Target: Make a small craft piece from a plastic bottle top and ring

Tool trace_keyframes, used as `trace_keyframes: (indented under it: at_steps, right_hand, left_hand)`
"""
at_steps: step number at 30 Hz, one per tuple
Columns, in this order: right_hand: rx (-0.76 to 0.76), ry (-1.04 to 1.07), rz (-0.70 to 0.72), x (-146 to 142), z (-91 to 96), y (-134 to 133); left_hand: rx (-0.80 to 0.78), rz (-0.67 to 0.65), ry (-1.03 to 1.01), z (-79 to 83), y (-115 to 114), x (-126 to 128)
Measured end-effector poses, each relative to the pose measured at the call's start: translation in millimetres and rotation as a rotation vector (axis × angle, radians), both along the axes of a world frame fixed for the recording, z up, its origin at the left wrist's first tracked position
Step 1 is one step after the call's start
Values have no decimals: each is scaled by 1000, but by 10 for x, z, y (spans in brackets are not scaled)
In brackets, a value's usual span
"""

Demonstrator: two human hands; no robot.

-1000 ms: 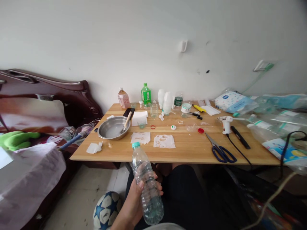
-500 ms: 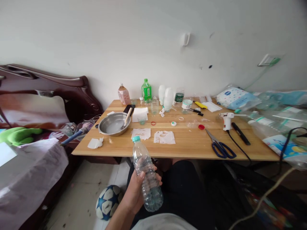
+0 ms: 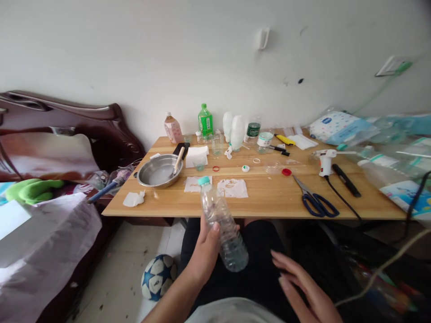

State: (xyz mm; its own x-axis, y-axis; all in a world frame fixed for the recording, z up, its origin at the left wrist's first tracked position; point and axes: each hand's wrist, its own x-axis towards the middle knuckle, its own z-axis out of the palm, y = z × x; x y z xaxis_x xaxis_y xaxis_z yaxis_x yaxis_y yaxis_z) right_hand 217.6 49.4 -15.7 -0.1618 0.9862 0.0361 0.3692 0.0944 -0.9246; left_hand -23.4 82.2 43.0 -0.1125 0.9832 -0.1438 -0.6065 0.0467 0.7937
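A clear plastic bottle (image 3: pixel 229 231) with a teal cap tilts over my lap, its cap end pointing up and to the left. Around its middle, my left hand (image 3: pixel 210 244) is closed, with the thumb on the near side. My right hand (image 3: pixel 299 282) is at the lower right, apart from the bottle, its fingers stretched out and slightly blurred. Just beyond the cap, two crumpled white tissues (image 3: pixel 232 188) lie near the front edge of the wooden table (image 3: pixel 269 202).
On the table are a metal pan (image 3: pixel 158 172) with a brush, blue-handled scissors (image 3: pixel 316 202), a glue gun (image 3: pixel 326 163) and a black marker (image 3: pixel 346 181). Several bottles, including a green one (image 3: pixel 205 122), line the wall. A ball (image 3: pixel 159 277) rests on the floor.
My left hand has carried the bottle to the right and a little upward. My right hand has come into view from the lower right. The camera view has shifted slightly.
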Motion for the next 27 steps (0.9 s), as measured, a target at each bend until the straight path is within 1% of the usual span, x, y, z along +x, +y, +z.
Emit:
trace_keyframes:
  at_steps: [2, 3, 6, 9, 10, 11, 12, 13, 14, 15, 16, 17, 19, 22, 25, 27]
  right_hand:
    - [17, 184, 60, -336, 206, 240]
    - [8, 218, 97, -509, 306, 376]
    - [-74, 329, 83, -928, 532, 801]
    - [-141, 557, 177, -1127, 664, 1178]
    - [-155, 619, 184, -1155, 701, 1286]
    - [-162, 669, 162, -1171, 740, 1385]
    - [-166, 714, 128, -1182, 781, 1478]
    - [-170, 764, 96, -1189, 825, 1562]
    - [-170, 827, 77, -1196, 869, 1637]
    - [-169, 894, 67, -1203, 911, 1701]
    - [-164, 960, 63, -1211, 946, 1752]
    - [-159, 1013, 59, -1219, 973, 1788]
    - [-154, 1065, 41, -1232, 988, 1817]
    - [-146, 1073, 24, -1233, 927, 1786]
    - [-118, 1098, -33, -1200, 847, 1753]
    - [-133, 1129, -65, -1159, 822, 1758]
  left_hand:
    - [71, -57, 65, 60, 194, 82]
    - [97, -83, 99, 102, 293, 112]
    - [154, -176, 270, 254, 556, 96]
    - [242, -234, 579, 403, 775, -110]
    - [279, -252, 697, 438, 853, -208]
    - [331, -258, 816, 461, 940, -309]
    - [377, -236, 929, 469, 1036, -406]
    - [408, -157, 1042, 459, 1140, -493]
    - [392, 0, 1145, 433, 1250, -565]
    - [314, 212, 1217, 393, 1362, -620]
    - [191, 399, 1281, 342, 1473, -657]
    - [120, 492, 1293, 284, 1580, -679]
    - [52, 585, 1301, 170, 1772, -691]
    - [-5, 667, 1296, 43, 1999, -696]
    - [-56, 705, 1276, -12, 2163, -756]
    - [-64, 705, 1272, -26, 2245, -823]
